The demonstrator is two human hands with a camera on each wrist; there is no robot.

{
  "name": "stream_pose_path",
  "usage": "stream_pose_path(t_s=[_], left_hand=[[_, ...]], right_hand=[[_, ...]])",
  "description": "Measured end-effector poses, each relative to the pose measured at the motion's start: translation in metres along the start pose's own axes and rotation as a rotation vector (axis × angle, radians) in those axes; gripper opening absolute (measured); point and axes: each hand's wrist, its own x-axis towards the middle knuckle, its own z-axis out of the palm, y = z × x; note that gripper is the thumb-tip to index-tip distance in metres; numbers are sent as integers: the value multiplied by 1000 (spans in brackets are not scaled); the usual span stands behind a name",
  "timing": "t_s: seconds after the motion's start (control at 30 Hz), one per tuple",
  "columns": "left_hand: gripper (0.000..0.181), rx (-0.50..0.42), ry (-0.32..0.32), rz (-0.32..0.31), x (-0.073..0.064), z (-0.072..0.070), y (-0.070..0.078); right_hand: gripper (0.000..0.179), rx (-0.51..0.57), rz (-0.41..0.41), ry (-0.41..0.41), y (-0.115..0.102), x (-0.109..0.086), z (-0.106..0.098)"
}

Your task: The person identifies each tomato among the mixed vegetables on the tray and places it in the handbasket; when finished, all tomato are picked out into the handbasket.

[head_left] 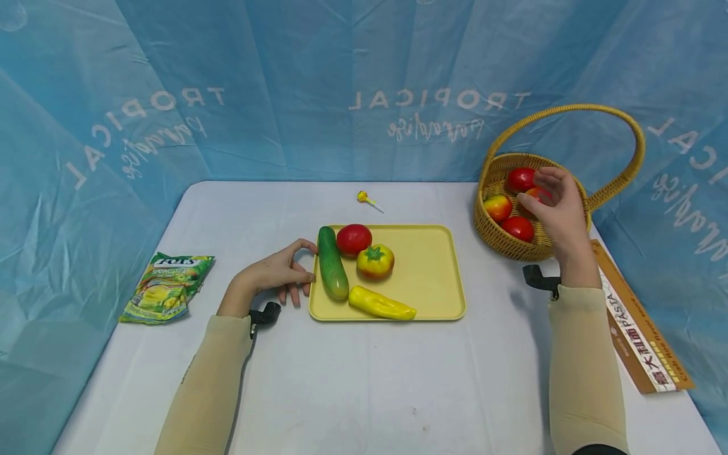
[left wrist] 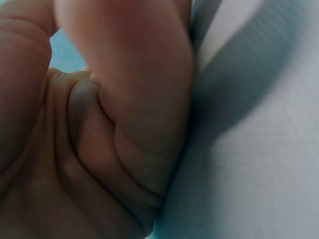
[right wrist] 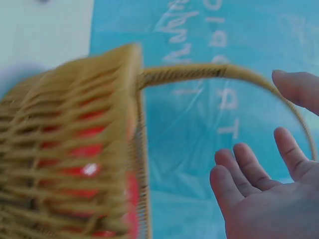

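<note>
My left hand [head_left: 279,272] is at the left edge of the pale yellow tray [head_left: 438,272], thumb and index fingertips apart at its rim. Bent fingers fill the left wrist view. On the tray lie a green cucumber [head_left: 332,264], a red tomato [head_left: 354,240], a yellow-and-red fruit [head_left: 375,261] with a green calyx, and a long yellow pepper [head_left: 381,303]. Over the wicker basket [head_left: 506,245] my right hand [head_left: 560,212] holds nothing, fingers and thumb spread apart. Inside the basket sit red tomatoes [head_left: 517,229] and a yellow-red fruit [head_left: 498,207]; one red piece is partly hidden behind the hand.
The basket's tall handle [head_left: 569,109] arches up behind the right hand. A lollipop [head_left: 364,198] lies behind the tray. At the left is a green snack bag [head_left: 165,289]; at the right edge lies a long pasta box [head_left: 643,328]. A blue curtain [head_left: 318,95] hangs behind the white table.
</note>
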Motion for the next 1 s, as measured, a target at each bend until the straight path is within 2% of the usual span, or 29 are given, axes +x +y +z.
stream_pose_path(t_s=[0.27,0.43,0.5,0.67,0.87,1.0], left_hand=[[60,-14,-7,3,0,0,0],[60,-7,-7,5,0,-1,-1],[60,2,-7,10,0,-1,0],[60,25,-5,11,0,-1,1],[60,10,-10,15,-1,-1,1],[61,0,-9,15,-1,0,1]], right_hand=[[61,47,-124,-65,-34,-20,14],[62,120,-225,-212,-49,-30,30],[63,103,-246,-269,-51,-32,38],[68,19,-230,-384,-51,-29,61],[69,42,-173,-521,-43,-18,92],[72,9,-144,-624,-35,-14,111]])
